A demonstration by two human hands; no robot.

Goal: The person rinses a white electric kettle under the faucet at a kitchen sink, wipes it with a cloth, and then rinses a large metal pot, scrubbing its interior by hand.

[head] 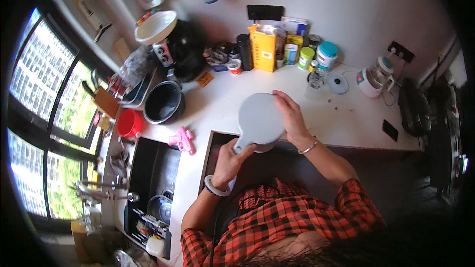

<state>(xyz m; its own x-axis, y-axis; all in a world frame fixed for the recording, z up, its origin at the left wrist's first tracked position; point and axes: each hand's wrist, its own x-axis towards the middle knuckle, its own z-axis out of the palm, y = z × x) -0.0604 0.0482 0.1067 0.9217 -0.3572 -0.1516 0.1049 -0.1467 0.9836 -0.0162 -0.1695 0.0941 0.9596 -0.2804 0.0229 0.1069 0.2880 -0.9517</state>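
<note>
A round pale grey lid with a handle tab [261, 118] is held up between both hands near the counter's front edge, above an open drawer or recess. My left hand [232, 159] grips the handle side, its thumb on the tab. My right hand [291, 116] holds the far right rim, fingers around the edge. Part of a vessel or rim shows beneath the lid; what it is cannot be told. On the counter to the left lies a pink toy gun [182, 141], near a black pot [164, 102].
The sink [159, 167] with a drainer of utensils is at lower left, beside a red container [128, 123]. Along the wall stand a yellow carton [262, 50], jars [326, 55] and a black air fryer [187, 52]. A kettle [372, 81], glass lid [337, 83] and phone [390, 130] are at right.
</note>
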